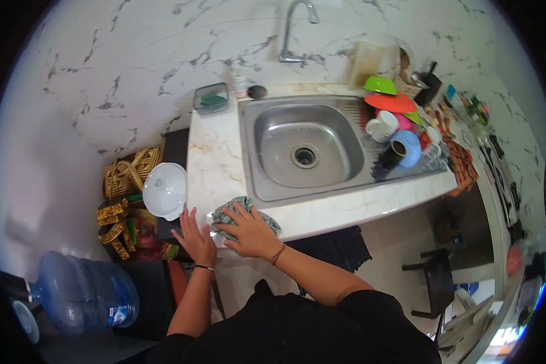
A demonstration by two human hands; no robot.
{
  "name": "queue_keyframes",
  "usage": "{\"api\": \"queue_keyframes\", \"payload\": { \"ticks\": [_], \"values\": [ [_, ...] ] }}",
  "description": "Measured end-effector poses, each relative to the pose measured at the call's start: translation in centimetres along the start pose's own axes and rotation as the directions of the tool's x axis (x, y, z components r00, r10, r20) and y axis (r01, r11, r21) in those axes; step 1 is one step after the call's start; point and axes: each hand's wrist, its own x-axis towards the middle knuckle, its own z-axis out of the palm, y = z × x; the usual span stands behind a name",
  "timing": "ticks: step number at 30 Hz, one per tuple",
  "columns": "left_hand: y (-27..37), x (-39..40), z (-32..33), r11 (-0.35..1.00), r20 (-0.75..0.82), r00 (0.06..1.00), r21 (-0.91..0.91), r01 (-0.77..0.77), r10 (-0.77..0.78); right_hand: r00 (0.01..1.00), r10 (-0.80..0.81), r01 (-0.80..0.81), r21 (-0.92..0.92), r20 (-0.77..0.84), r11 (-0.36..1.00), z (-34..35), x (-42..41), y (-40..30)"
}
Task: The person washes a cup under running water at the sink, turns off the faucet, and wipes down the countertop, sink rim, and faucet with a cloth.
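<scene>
Spread flat, my right hand (250, 231) presses a green checked cloth (231, 206) onto the front left corner of the pale marbled countertop (214, 159). Part of the cloth is hidden beneath the palm and fingers. My left hand (196, 239) has its fingers apart and holds nothing; it is at the counter's left edge, just below a white lidded casserole dish (164, 190). Whether its fingertips touch the edge I cannot tell. Right of the cloth is a stainless steel sink (309, 145) with a bare basin and a dark drain.
Cups, bowls and plates crowd the drainboard, among them a white mug (382, 126) and a blue bowl (408, 149). A glass container (210, 99) stands at the counter's back left. Below left are a woven basket (132, 173) and a large blue water bottle (88, 291). A chrome faucet (291, 57) rises behind.
</scene>
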Motion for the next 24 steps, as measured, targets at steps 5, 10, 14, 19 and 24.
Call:
{"api": "queue_keyframes", "payload": {
  "ticks": [5, 10, 14, 19, 24],
  "values": [
    [0.5, -0.1, -0.1, 0.998, -0.001, 1.000, 0.063, 0.010, -0.010, 0.964, 0.231, -0.247, -0.118, -0.134, 0.962, -4.8, -6.5, 6.1],
    [5.1, -4.6, -0.6, 0.996, 0.057, 0.998, -0.084, -0.026, 0.030, 0.774, 0.469, -0.587, -0.204, -0.426, 0.783, -11.4, -16.7, 15.0],
    [11.9, -11.6, 1.7, 0.956, 0.159, 0.973, -0.269, -0.118, 0.165, 0.628, 0.440, -0.661, -0.142, -0.642, 0.737, -13.7, -24.0, 18.6],
    [21.6, -18.5, 1.5, 0.295, 0.809, 0.588, -0.559, 0.775, -0.013, 0.756, 0.584, -0.404, 0.491, -0.296, 0.772, -6.7, -24.8, 8.7],
    [24.1, -23.3, 2.4, -0.018, 0.865, 0.475, -0.479, 0.878, 0.163, 0.754, 0.655, -0.345, 0.820, -0.048, 0.457, -6.0, -30.0, -0.8]
  ]
}}
